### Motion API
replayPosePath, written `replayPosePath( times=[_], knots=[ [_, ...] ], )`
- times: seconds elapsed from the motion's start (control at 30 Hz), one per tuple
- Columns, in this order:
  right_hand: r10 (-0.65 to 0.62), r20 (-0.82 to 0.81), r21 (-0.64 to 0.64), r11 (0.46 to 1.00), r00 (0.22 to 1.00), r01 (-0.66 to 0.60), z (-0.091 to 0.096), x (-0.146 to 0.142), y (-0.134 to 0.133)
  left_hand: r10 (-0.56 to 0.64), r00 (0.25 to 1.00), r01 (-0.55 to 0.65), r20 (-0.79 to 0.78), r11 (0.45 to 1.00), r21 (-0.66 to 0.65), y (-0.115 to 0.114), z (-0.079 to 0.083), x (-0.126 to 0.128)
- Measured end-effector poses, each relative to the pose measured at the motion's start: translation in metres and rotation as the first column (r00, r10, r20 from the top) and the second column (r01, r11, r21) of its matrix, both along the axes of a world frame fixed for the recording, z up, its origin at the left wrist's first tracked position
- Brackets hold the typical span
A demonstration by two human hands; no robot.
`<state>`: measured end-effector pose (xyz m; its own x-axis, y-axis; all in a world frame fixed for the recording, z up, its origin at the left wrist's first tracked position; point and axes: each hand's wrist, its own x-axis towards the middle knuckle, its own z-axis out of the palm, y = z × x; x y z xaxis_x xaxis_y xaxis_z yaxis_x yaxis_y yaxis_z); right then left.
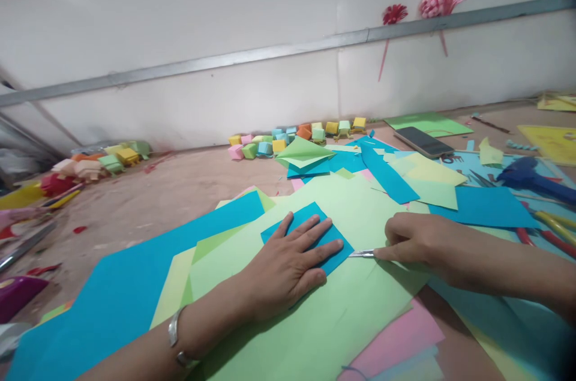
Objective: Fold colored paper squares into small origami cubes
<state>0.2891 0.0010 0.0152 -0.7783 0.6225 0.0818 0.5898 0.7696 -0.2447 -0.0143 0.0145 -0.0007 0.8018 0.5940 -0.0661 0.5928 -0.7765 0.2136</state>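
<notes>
My left hand (285, 267) lies flat with fingers spread on a small blue paper square (306, 219), pressing it onto a large light green sheet (324, 321). My right hand (411, 240) is closed around a thin craft knife (362, 254), whose metal blade tip touches the right corner of the blue square. A silver bracelet sits on my left wrist.
Blue, green, pink and yellow sheets overlap across the brown table (180, 189). A row of small folded paper boxes (297, 135) lines the wall. A phone (423, 141) and a blue glue gun (531, 180) lie at the right. Paper flowers (441, 0) hang on the wall.
</notes>
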Motion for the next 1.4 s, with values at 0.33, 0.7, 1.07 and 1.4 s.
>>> replayPosePath(
  times=[0.33, 0.7, 1.07, 1.4],
  knots=[
    [0.026, -0.020, 0.003, 1.000, 0.999, -0.026, -0.007, -0.014, -0.010, 0.005, 1.000, -0.005, -0.004, 1.000, -0.006, 0.000, -0.001, 0.002],
    [-0.221, -0.082, -0.266, 0.945, 0.972, 0.192, -0.011, -0.044, -0.022, 0.006, 1.000, -0.006, 0.024, 1.000, -0.012, 0.000, -0.002, 0.000],
    [-0.311, -0.013, -0.481, 0.835, 0.950, 0.267, 0.006, -0.081, -0.024, 0.005, 0.999, -0.004, 0.042, 1.000, -0.007, -0.002, 0.003, 0.002],
    [0.157, -0.031, -0.171, 0.972, 0.987, -0.160, 0.010, -0.099, -0.042, 0.017, 0.999, -0.016, 0.038, 0.999, -0.029, -0.003, 0.002, 0.002]
  ],
)
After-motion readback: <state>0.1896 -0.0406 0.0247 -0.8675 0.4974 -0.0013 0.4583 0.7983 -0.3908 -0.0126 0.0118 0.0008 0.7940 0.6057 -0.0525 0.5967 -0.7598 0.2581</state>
